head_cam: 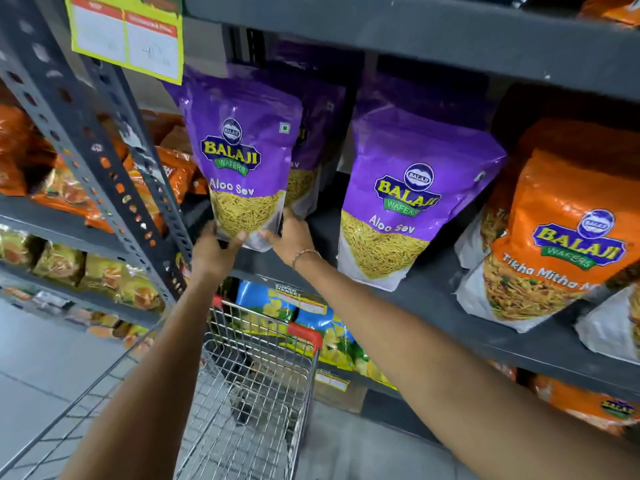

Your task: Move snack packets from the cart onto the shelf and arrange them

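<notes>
Both hands hold one purple Aloo Sev packet (242,157) upright at the left end of the dark shelf (433,299). My left hand (213,249) grips its bottom left corner and my right hand (292,237) grips its bottom right corner. Another purple packet (313,140) stands right behind it. A second row's purple Aloo Sev packet (412,202) leans upright further right on the same shelf. The wire cart (249,382) stands below my arms, and its basket shows no packets.
Orange Tikha Mitha packets (554,244) fill the shelf's right side. A grey perforated upright (90,133) and a yellow price tag (128,32) stand at left, with orange packets (69,181) in the neighbouring bay. Blue-and-yellow packets (311,327) sit on the lower shelf beside the cart.
</notes>
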Available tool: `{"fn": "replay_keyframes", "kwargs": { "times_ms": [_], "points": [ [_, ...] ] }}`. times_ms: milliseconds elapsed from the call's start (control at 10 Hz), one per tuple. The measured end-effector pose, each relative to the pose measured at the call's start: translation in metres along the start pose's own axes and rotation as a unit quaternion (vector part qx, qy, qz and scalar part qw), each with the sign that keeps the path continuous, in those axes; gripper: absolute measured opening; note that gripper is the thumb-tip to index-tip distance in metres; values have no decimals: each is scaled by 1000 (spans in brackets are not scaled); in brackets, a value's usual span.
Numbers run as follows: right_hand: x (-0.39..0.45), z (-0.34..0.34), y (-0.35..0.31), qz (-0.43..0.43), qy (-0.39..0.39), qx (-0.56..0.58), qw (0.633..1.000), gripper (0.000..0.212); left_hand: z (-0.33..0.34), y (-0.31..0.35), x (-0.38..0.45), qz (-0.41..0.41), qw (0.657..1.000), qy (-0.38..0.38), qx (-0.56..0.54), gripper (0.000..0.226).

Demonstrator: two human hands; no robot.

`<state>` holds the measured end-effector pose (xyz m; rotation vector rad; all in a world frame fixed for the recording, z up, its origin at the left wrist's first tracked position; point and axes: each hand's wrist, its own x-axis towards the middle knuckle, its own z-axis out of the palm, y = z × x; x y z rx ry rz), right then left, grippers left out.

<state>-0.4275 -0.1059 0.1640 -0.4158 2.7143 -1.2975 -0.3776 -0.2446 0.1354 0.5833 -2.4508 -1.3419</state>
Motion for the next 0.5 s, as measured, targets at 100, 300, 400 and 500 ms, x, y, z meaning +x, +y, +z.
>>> {"fn": "replay_keyframes", "kwargs": {
  "times_ms": [100,300,400,500],
  "points": [
    [-5,-7,13,-5,13,-16,1000,47,5,-2,-4,7,1000,6,-14,44],
    [-15,-24,22,14,0,-36,999,55,14,2,-3,14,999,-36,8,36],
    [-28,-33,7,39,-68,-34,996,66,14,10,-13,15,998,-36,44,69],
    [-66,-38,2,-6,-9,-48,999,68,26,33,-48,117,984,98,90,69]
  ]
}}
